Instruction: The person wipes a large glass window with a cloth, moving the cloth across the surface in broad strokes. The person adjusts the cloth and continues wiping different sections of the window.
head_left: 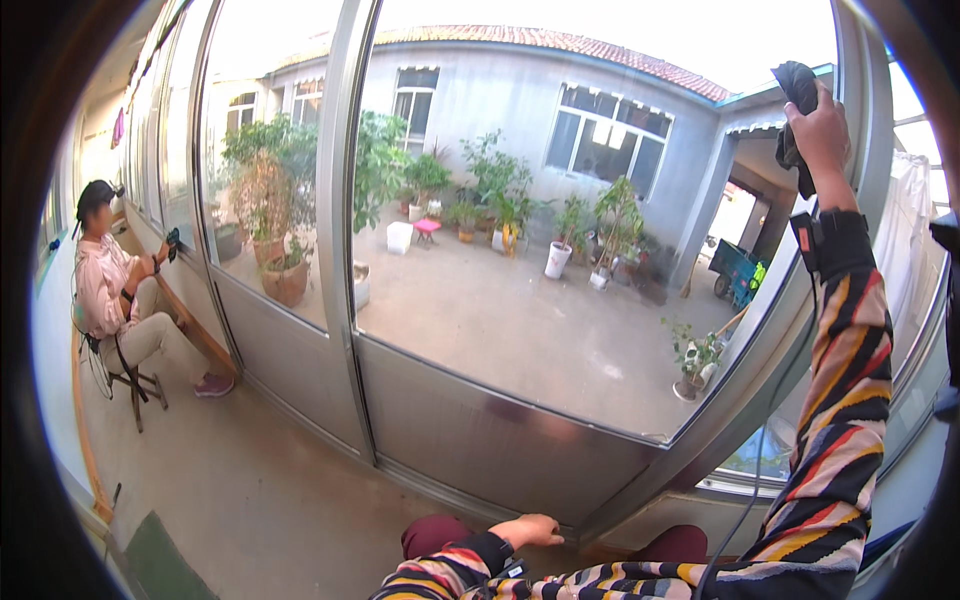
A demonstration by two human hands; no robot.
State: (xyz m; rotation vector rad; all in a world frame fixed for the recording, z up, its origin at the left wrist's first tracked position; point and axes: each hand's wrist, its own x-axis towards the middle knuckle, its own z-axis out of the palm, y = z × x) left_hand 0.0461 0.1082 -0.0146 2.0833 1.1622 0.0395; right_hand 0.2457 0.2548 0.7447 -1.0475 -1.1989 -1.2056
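Observation:
My right hand (819, 135) is raised high at the upper right, closed around a dark, crumpled cloth (796, 90). The cloth lies against the upper right part of a large glass pane (517, 315), near its metal frame (862, 112). Low in the view, my left hand (529, 531) rests near my knee, in front of the door's lower metal panel (495, 427). Its fingers are bent; whether they hold anything I cannot tell. Each wrist has a dark band, and a cable runs down from the right one.
At the left a person (105, 277) sits on a folding stool (139, 386), a dark object in one hand at another pane. A green mat (165, 559) lies on the floor. Behind the glass are potted plants (559, 255) and a blue cart (735, 270). A white curtain (900, 232) hangs far right.

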